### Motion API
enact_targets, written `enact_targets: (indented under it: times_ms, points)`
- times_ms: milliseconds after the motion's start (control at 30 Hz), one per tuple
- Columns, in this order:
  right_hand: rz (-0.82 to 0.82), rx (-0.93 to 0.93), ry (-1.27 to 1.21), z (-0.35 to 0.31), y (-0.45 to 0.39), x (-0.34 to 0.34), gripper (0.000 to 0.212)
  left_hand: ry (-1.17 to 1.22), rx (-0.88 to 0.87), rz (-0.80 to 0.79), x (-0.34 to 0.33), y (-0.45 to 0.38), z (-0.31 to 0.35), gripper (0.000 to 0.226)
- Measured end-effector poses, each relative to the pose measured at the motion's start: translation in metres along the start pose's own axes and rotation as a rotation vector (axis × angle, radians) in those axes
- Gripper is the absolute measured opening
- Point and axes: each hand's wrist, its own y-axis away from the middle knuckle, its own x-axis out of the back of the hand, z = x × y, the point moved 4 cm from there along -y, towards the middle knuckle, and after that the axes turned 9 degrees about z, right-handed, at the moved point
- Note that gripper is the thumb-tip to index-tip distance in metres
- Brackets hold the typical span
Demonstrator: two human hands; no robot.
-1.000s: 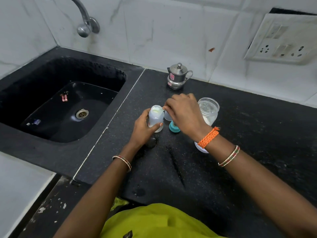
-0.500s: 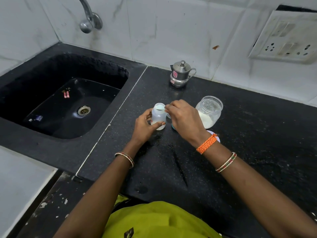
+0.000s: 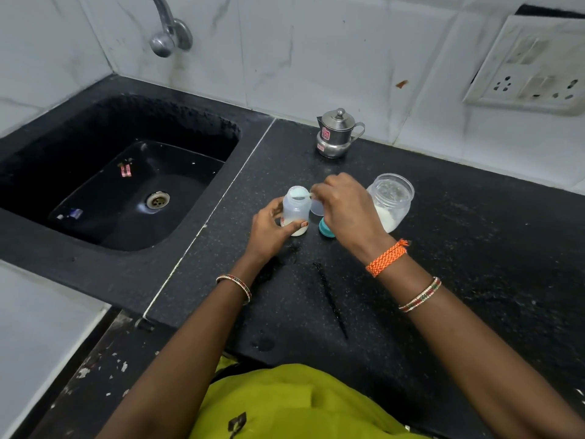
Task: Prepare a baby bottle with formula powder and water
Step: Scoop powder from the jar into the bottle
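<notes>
A small translucent baby bottle (image 3: 296, 208) stands uncapped on the black counter, with white powder at its bottom. My left hand (image 3: 269, 231) is wrapped around its lower part. My right hand (image 3: 346, 207) hovers just right of the bottle's mouth, fingers pinched on a small white scoop (image 3: 311, 194) whose tip touches the rim; most of the scoop is hidden. Under that hand lie a clear cap (image 3: 317, 209) and a teal bottle ring (image 3: 326, 229). An open clear jar (image 3: 392, 201) holding white formula powder stands to the right.
A lidded steel pot (image 3: 338, 134) stands at the back by the tiled wall. The black sink (image 3: 126, 191) with its tap (image 3: 167, 33) is on the left. A socket panel (image 3: 525, 68) is on the wall at right. Wet streaks mark the counter (image 3: 474, 280).
My right hand has drawn back from over the bottle's mouth to its right rim. My left hand has kept hold of the bottle. The camera has tilted slightly.
</notes>
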Motion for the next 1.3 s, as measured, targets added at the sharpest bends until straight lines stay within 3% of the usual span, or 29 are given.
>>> enact_targets:
  times_ms: [67, 400, 733, 867, 967, 1100, 1233, 1300]
  points:
    - [-0.069, 0.003, 0.015, -0.001, 0.001, -0.003, 0.032, -0.012, 0.000, -0.001, 0.000, 0.001, 0.001, 0.055]
    - [0.010, -0.003, 0.042, -0.002, -0.001, 0.001, 0.027, -0.060, -0.002, -0.005, 0.001, -0.001, 0.000, 0.057]
    - [-0.068, 0.001, 0.092, -0.004, 0.000, -0.004, 0.035, -0.060, 0.010, -0.007, 0.001, -0.001, -0.004, 0.061]
    - [0.017, -0.007, 0.058, -0.004, -0.002, 0.004, 0.034, -0.056, 0.017, -0.007, 0.001, -0.002, -0.002, 0.059]
    - [-0.086, -0.010, 0.102, -0.004, 0.001, -0.003, 0.039, -0.038, 0.009, 0.002, 0.002, -0.001, -0.002, 0.059]
    - [-0.008, -0.019, 0.097, -0.005, 0.001, 0.002, 0.036, -0.049, -0.001, -0.007, 0.002, -0.001, -0.001, 0.058]
    - [-0.142, -0.051, 0.082, 0.000, -0.004, -0.009, 0.037, -0.048, 0.003, -0.005, 0.002, 0.000, -0.001, 0.058]
    - [-0.055, -0.112, 0.009, 0.008, -0.005, -0.008, 0.031, -0.027, 0.012, -0.015, 0.002, 0.000, -0.001, 0.056]
